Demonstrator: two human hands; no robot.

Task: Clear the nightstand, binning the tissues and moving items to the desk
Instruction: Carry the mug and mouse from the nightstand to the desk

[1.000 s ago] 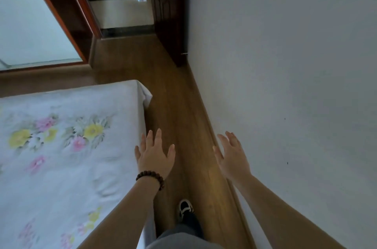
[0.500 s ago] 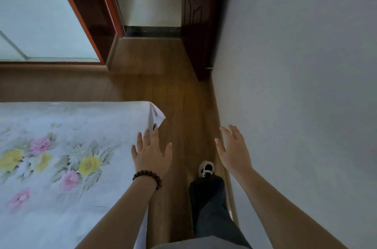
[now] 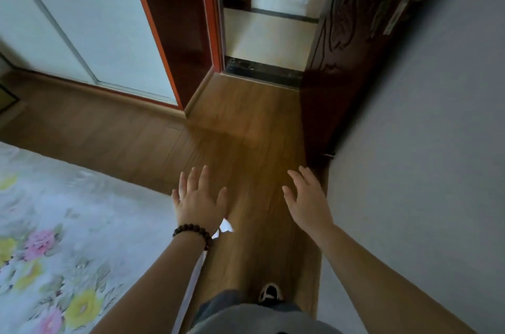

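Observation:
My left hand (image 3: 198, 202) is stretched out in front of me with fingers spread and nothing in it; a dark bead bracelet sits on its wrist. My right hand (image 3: 307, 198) is held out beside it, also open and empty, close to the wall. Both hover over the wooden floor (image 3: 246, 147) past the corner of the bed. No nightstand, tissues, bin or desk appear in this view.
A bed with a white flowered sheet (image 3: 54, 238) fills the lower left. A grey wall (image 3: 423, 142) runs along the right. Ahead, a dark wooden door (image 3: 352, 46) stands open on a doorway (image 3: 270, 41); a sliding wardrobe panel (image 3: 82, 19) is at the left.
I have walked forward along the gap between bed and wall; the bed corner has slid back beneath my left hand and the doorway is closer. Both hands stay open and empty.

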